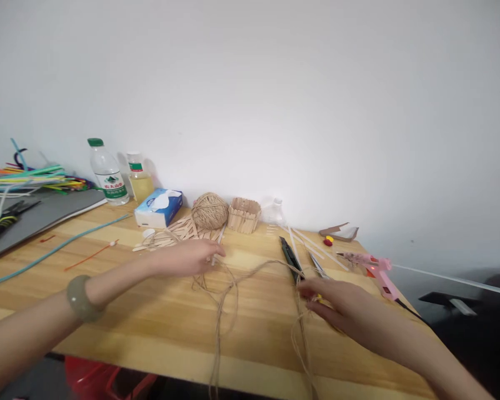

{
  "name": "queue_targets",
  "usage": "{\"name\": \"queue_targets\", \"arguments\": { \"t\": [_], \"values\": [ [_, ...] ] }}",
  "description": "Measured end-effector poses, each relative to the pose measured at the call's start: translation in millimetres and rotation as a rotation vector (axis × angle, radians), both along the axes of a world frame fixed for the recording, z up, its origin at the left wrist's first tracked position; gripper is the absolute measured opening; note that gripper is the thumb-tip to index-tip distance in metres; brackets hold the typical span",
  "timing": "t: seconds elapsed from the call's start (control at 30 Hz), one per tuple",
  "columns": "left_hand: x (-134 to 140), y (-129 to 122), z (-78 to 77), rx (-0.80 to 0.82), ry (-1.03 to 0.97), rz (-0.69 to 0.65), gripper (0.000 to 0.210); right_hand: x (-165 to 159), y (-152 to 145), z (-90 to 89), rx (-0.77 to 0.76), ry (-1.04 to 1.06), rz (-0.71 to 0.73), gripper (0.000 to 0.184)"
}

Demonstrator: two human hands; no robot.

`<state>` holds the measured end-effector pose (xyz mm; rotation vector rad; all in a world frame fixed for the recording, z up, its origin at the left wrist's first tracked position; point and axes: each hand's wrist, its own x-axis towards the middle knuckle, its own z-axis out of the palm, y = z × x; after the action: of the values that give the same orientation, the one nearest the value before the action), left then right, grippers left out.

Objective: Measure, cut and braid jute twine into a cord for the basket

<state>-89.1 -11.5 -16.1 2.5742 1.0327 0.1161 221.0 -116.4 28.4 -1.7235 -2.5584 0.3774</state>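
Note:
Loose jute twine [250, 272] loops over the wooden table and hangs past its front edge. My left hand [194, 257], with a bracelet on the wrist, is closed on a strand just in front of the craft sticks [183, 230]. Strands also run to the fingertips of my right hand [341, 305], which are curled together around them. A dark utility knife [290, 254] lies by that hand, partly crossed by twine. Scissors [319, 266] lie partly hidden under the same hand. The twine ball [210, 211] sits at the back beside a small craft-stick basket [244, 215].
A pink glue gun [379, 272] with a cord lies at the right edge. White glue sticks [312, 244] are behind the knife. At the left stand a tissue pack [158, 208], a water bottle [109, 178] and a bottle of yellow liquid [140, 180]. Pipe cleaners [33, 180] lie beyond.

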Motion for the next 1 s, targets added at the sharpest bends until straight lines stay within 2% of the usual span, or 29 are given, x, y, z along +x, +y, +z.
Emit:
{"name": "queue_targets", "arguments": {
  "t": [0.1,0.2,0.3,0.4,0.5,0.6,0.7,0.83,0.9,1.0],
  "values": [
    [24,-6,-13.7,0.061,0.033,-0.177,0.053,-26,45,-25.0,0.141,-0.302,0.051,0.031],
    [32,-4,-22.0,0.112,0.082,-0.167,0.034,-29,74,-49.6,0.186,-0.374,0.024,0.030],
    [28,3,-23.4,0.052,0.061,-0.182,0.023,-22,84,-57.1,0.180,-0.367,-0.001,0.023],
    [23,7,-14.8,-0.149,-0.072,-0.216,0.036,-19,81,-44.3,0.145,-0.321,-0.045,0.020],
    [34,4,3.9,-0.327,-0.312,-0.121,0.045,-26,73,-15.8,0.090,-0.210,-0.060,0.018],
    [57,-6,25.3,-0.446,-0.513,-0.076,0.046,-41,62,16.9,-0.043,0.086,-0.040,0.019],
    [74,-13,41.0,-0.493,-0.557,-0.107,0.039,-52,49,40.3,-0.226,0.365,-0.057,0.021],
    [66,-11,49.0,-0.373,-0.698,0.104,0.027,-42,36,47.3,-0.482,0.725,-0.105,0.024],
    [54,-7,49.2,-0.396,-0.810,0.204,0.024,-29,32,43.1,-0.540,0.897,-0.126,0.029],
    [39,-3,47.9,-0.496,-0.914,0.282,0.022,-13,30,35.5,-0.561,1.135,-0.089,0.038]
  ]
}}
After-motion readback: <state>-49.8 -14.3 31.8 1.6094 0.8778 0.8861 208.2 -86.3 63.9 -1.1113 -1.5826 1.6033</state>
